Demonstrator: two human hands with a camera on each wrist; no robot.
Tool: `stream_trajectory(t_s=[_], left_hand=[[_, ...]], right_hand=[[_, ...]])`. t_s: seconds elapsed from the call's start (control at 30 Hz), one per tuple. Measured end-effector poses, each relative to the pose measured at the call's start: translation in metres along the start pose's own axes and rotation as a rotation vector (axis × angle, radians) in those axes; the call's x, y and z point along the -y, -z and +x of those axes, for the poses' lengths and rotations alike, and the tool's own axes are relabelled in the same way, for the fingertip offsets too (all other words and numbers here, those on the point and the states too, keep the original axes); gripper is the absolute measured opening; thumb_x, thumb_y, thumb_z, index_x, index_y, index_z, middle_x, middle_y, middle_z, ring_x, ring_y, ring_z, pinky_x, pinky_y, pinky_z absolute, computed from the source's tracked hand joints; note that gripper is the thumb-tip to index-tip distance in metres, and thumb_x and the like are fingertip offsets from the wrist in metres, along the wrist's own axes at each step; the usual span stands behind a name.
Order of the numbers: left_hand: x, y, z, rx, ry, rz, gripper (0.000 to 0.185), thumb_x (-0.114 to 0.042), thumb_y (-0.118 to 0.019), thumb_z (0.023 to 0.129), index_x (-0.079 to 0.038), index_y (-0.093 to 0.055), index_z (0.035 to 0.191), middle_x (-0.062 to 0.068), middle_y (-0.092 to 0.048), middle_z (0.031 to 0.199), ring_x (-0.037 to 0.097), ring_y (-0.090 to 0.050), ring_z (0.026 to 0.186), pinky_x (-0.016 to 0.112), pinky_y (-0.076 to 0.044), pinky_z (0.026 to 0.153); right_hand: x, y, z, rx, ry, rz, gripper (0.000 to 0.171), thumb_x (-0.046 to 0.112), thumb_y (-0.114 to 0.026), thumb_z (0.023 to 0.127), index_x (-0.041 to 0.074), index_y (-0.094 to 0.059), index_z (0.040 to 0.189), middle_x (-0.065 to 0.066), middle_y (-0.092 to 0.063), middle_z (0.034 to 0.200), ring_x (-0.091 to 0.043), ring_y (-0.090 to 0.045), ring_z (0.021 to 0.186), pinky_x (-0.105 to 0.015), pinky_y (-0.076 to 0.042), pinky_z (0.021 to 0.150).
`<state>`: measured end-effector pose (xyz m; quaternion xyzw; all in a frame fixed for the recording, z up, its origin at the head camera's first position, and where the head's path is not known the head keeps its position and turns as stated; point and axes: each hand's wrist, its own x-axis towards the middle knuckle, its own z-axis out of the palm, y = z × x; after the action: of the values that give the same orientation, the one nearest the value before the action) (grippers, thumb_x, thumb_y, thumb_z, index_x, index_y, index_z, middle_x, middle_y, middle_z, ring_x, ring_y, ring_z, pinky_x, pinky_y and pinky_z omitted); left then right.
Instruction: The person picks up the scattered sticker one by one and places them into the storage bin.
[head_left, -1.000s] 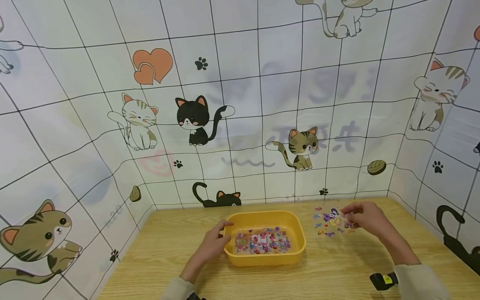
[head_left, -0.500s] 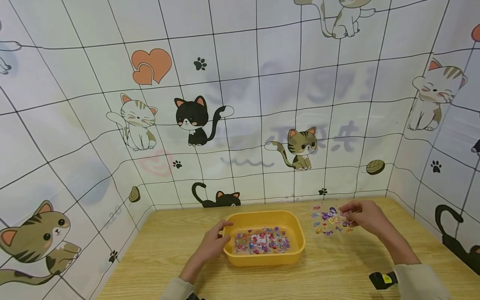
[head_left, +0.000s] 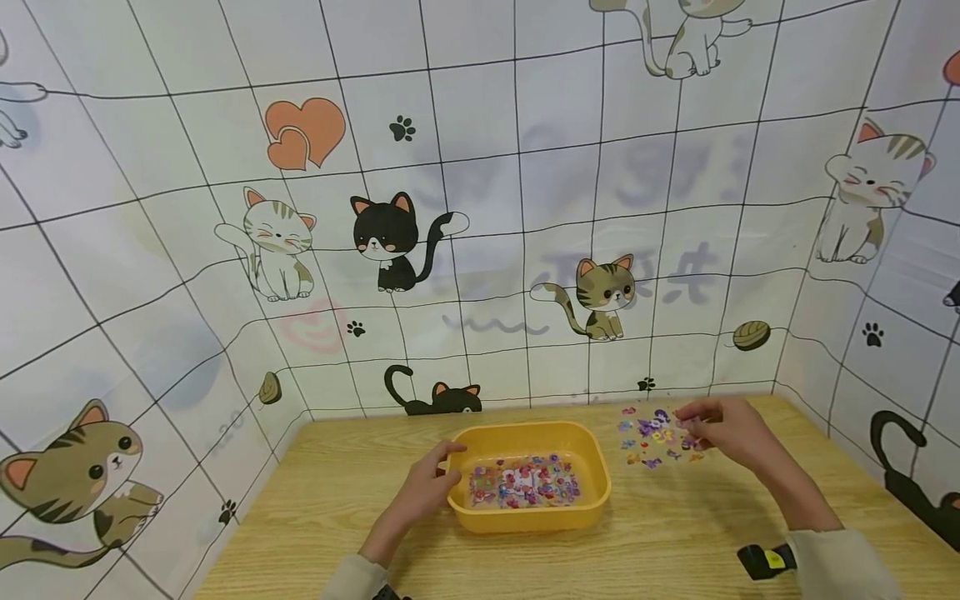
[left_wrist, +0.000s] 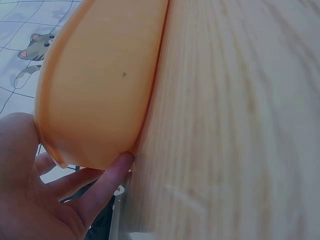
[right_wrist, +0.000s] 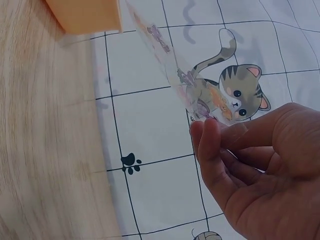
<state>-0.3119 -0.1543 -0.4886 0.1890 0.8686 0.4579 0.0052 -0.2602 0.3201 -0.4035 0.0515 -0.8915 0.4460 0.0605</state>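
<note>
You are sitting at a wooden table closed in by walls papered with a grid and cartoon cats. In front of you, a little left of middle, stands a yellow tub flat on the table, and inside it lie sheets covered in small colourful stickers. Your left hand holds the tub at its near left corner: the thumb is hooked over the rim and the fingers curl round the outer wall and under its bottom edge. To the right of the tub, well apart from it and towards the back of the table, your right hand pinches a clear sticker sheet by its right edge, thumb and fingertips closed on it. The sheet is lifted off the table and carries small purple, yellow and orange stickers.
</note>
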Motion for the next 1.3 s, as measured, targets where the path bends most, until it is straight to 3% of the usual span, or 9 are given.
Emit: stream_trajectory(t_s=[0.6, 1.3], left_hand=[[0.001, 0.0, 0.0, 0.004, -0.003, -0.005, 0.042, -0.01, -0.057, 0.098, -0.009, -0.058, 0.14, 0.028, -0.052, 0.148, 0.035, -0.067, 0.11, 0.043, -0.06, 0.084], [-0.001, 0.0, -0.001, 0.0, 0.001, -0.004, 0.041, -0.01, -0.057, 0.098, -0.01, -0.058, 0.139, 0.029, -0.051, 0.149, 0.036, -0.067, 0.109, 0.04, -0.06, 0.08]], right_hand=[[0.01, -0.006, 0.0, -0.015, 0.033, -0.032, 0.025, -0.002, -0.057, 0.1, -0.015, -0.065, 0.12, -0.03, -0.071, 0.111, -0.012, -0.07, 0.075, -0.031, -0.061, 0.067], [0.032, -0.009, -0.005, -0.06, 0.085, -0.052, 0.025, 0.0, -0.059, 0.1, -0.01, -0.068, 0.12, -0.026, -0.073, 0.111, -0.01, -0.067, 0.073, -0.03, -0.06, 0.065]])
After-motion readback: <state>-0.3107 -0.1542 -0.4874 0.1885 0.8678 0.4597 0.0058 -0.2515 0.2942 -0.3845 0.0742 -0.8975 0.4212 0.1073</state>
